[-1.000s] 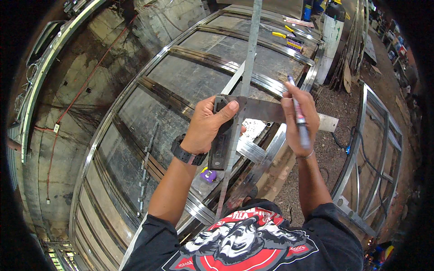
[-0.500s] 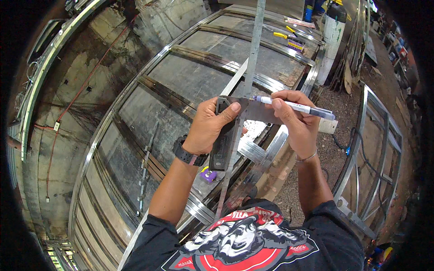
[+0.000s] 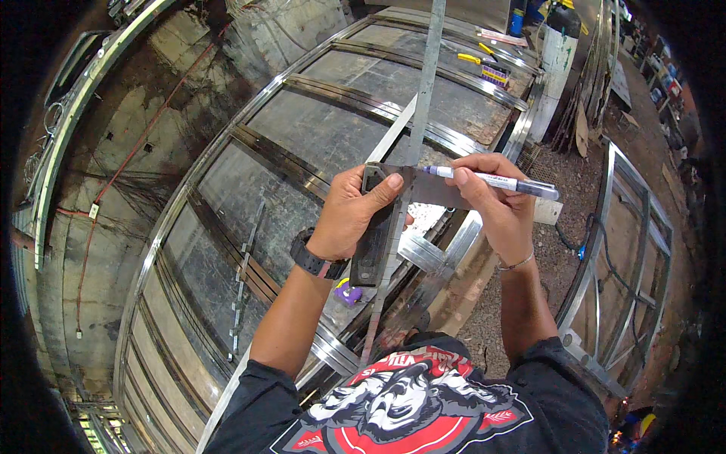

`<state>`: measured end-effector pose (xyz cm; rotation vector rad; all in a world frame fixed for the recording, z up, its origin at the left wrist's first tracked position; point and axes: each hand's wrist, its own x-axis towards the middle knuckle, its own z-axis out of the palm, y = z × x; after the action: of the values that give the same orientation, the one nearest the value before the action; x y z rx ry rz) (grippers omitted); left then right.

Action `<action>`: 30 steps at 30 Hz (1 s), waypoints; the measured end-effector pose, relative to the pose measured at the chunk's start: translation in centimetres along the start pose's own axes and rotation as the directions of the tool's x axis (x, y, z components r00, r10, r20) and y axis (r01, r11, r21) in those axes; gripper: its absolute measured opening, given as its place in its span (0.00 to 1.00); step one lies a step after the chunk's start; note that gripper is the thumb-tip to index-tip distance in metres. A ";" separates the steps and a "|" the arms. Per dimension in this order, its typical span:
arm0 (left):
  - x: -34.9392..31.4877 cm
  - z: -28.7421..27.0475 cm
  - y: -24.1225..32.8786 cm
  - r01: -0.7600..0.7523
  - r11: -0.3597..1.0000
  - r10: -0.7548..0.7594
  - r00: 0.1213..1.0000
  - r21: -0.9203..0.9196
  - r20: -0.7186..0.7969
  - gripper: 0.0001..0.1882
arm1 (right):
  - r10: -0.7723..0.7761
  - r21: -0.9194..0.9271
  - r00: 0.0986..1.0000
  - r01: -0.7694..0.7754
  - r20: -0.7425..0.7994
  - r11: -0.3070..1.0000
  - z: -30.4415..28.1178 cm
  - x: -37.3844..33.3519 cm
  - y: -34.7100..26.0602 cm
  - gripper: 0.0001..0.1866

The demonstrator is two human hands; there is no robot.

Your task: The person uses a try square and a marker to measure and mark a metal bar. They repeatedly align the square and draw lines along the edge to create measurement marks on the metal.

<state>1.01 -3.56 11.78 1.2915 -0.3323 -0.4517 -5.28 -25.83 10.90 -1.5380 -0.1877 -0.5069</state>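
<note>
My left hand (image 3: 354, 203) is closed on a square (image 3: 366, 261) with a dark handle and a flat metal blade. It holds the square against a long, narrow metal bar (image 3: 426, 91) that runs from the top of the view down toward my body. The thumb lies on the square's corner. My right hand (image 3: 495, 200) pinches a white marker pen (image 3: 491, 180), its cap pushed on the back end. The marker's dark tip points left, close to the bar along the blade's far edge; whether it touches is too small to tell.
Under my hands lies a large metal frame (image 3: 261, 98) with crossbars over dark sheet. A purple tape measure (image 3: 348, 293) sits beside the square's handle. Yellow-handled pliers (image 3: 470, 58) lie at the far end. Another metal frame (image 3: 605, 227) stands on the right, with a cable on it.
The marker's tip has shifted slightly left and toward me, beside the bar. My left hand, the square and the bar stay in place.
</note>
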 end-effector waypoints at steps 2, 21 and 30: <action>0.1 0.0 -0.1 -0.008 1.000 0.008 1.000 -0.011 -0.001 0.13 | -0.009 -0.014 1.000 0.008 -0.019 1.000 -0.4 -0.1 0.2 0.09; 0.7 -0.8 0.4 0.088 0.993 -0.078 0.989 -0.079 0.122 0.16 | -0.415 -0.532 0.903 0.298 -0.114 0.793 -0.7 0.0 3.7 0.18; 0.7 -0.7 0.4 0.044 0.998 -0.040 0.994 -0.035 0.100 0.16 | -0.395 -0.503 0.909 0.282 -0.131 0.817 -0.7 0.9 2.9 0.16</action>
<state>2.03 -3.26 12.02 1.2444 -0.3790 -0.5564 -3.35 -26.87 8.65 -1.9180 -0.1671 -1.0791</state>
